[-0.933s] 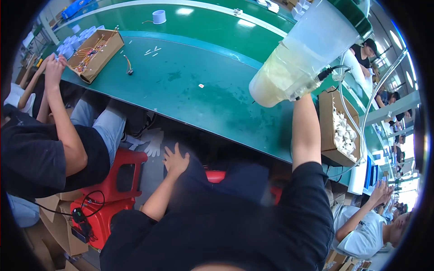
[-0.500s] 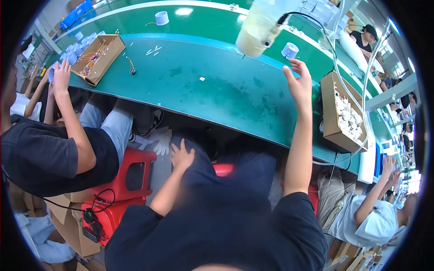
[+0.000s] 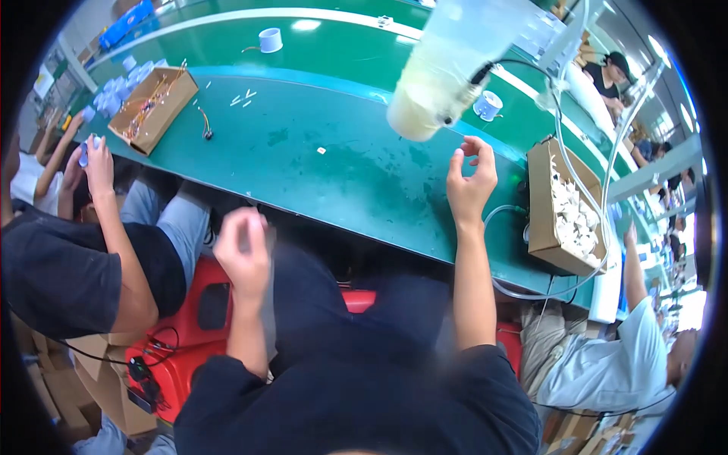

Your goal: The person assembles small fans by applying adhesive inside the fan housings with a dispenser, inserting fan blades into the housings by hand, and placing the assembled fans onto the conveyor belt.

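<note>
My right hand (image 3: 472, 180) is raised over the near part of the green table (image 3: 356, 182), fingers bent and thumb apart, holding nothing. Just beyond its fingertips is a translucent container (image 3: 427, 95) with pale yellow contents and a dark fitting on its side. My left hand (image 3: 244, 249), somewhat blurred, is lifted in front of the table edge above my lap. Its fingers are loosely curled with a gap to the thumb, and nothing shows in it. A light blue ring-shaped part (image 3: 487, 105) with a short wire sits beyond my right hand.
A cardboard box of white pieces (image 3: 575, 220) stands at the right, with a clear hose (image 3: 497, 216) beside it. Toward the left lie a box of wired parts (image 3: 155, 110), a loose wired piece (image 3: 206, 125) and several light blue rings (image 3: 121, 87). A co-worker (image 3: 68, 258) sits close by on the left.
My left hand has risen off my thigh and its fingers have curled. My right hand has come lower and to the left. The view has shifted slightly.
</note>
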Demonstrator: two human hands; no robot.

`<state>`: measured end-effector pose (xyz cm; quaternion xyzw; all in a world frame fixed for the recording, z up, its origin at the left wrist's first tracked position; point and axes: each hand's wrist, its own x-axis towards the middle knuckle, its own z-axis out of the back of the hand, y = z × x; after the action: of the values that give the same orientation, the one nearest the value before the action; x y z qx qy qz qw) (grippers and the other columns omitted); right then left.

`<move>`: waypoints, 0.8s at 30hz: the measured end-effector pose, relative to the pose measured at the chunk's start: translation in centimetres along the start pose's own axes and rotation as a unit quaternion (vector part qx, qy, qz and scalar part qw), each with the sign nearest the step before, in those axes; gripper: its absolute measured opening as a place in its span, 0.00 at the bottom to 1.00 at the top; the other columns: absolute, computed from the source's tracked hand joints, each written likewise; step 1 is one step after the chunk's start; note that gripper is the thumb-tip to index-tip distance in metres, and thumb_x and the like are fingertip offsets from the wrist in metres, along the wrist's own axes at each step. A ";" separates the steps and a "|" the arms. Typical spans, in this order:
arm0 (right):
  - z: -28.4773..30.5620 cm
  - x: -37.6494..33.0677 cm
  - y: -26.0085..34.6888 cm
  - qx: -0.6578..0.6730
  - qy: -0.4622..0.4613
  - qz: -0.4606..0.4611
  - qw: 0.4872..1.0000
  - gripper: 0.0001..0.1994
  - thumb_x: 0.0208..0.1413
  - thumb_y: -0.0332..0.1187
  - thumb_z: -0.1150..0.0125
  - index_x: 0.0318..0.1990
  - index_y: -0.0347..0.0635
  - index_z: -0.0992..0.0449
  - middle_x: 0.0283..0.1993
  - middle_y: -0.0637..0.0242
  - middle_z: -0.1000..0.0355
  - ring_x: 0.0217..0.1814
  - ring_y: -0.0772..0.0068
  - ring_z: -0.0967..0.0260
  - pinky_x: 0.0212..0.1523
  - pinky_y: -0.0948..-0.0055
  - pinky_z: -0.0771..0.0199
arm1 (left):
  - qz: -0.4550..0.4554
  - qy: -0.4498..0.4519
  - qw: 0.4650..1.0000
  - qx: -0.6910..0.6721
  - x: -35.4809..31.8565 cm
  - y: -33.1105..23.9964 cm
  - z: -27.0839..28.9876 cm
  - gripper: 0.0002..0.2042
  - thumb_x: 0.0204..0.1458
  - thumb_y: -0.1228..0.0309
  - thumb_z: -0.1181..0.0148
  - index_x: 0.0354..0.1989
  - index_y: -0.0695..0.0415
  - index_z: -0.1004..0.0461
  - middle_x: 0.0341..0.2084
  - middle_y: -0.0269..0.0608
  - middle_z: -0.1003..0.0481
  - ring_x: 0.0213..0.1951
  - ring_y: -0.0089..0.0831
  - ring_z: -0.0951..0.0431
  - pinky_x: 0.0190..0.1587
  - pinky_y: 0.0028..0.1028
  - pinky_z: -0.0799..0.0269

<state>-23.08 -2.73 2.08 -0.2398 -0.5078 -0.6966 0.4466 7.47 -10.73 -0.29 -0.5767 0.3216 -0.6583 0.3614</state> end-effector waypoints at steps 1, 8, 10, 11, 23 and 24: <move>-0.2 0.0 0.0 0.006 -0.003 -0.002 1.000 0.10 0.47 0.24 0.44 0.39 0.38 0.29 0.31 0.64 0.30 0.33 0.70 0.32 0.34 0.74 0.35 | -0.037 -0.012 0.999 0.004 2.6 -0.2 -0.6 0.04 0.52 0.77 0.48 0.30 0.67 0.30 0.25 0.40 0.27 0.28 0.24 0.26 0.34 0.22 0.31; -0.9 -0.2 0.0 -0.010 0.034 -0.007 0.999 0.11 0.43 0.21 0.45 0.38 0.37 0.30 0.31 0.59 0.32 0.33 0.63 0.32 0.35 0.69 0.33 | -0.076 0.082 0.965 0.238 22.2 10.8 -11.4 0.21 0.47 0.64 0.41 0.48 0.59 0.32 0.37 0.52 0.26 0.41 0.43 0.25 0.45 0.35 0.31; -1.3 -0.6 -0.5 0.022 0.039 -0.022 0.999 0.11 0.43 0.21 0.45 0.38 0.37 0.30 0.31 0.59 0.33 0.33 0.63 0.32 0.35 0.69 0.33 | -0.058 0.106 0.936 0.332 26.2 14.8 -13.6 0.25 0.45 0.65 0.42 0.54 0.57 0.38 0.42 0.56 0.30 0.46 0.50 0.29 0.47 0.43 0.33; -1.2 -0.7 -0.8 0.014 0.036 -0.020 0.999 0.11 0.43 0.21 0.45 0.38 0.37 0.30 0.31 0.59 0.33 0.33 0.63 0.32 0.35 0.69 0.33 | -0.060 0.108 0.938 0.323 27.3 15.6 -14.4 0.25 0.45 0.65 0.42 0.54 0.57 0.38 0.42 0.56 0.30 0.46 0.50 0.29 0.47 0.43 0.33; -1.0 -0.1 0.1 0.012 0.054 0.024 0.998 0.12 0.42 0.19 0.45 0.38 0.36 0.31 0.32 0.59 0.33 0.33 0.64 0.33 0.34 0.72 0.33 | -0.048 0.086 0.910 0.403 34.2 21.3 -20.6 0.21 0.44 0.65 0.42 0.49 0.49 0.34 0.43 0.51 0.31 0.46 0.51 0.30 0.46 0.44 0.31; -0.9 0.1 0.5 0.004 0.054 0.015 0.998 0.12 0.42 0.19 0.45 0.38 0.36 0.31 0.32 0.59 0.33 0.33 0.64 0.33 0.34 0.71 0.33 | -0.062 0.083 0.910 0.402 34.3 21.5 -20.6 0.19 0.45 0.65 0.42 0.47 0.50 0.32 0.42 0.50 0.30 0.45 0.51 0.30 0.46 0.44 0.31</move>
<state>-22.56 -3.67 2.09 -0.2074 -0.4819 -0.7000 0.4845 -13.27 -51.09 -2.92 -0.3447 0.0219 -0.7984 0.4933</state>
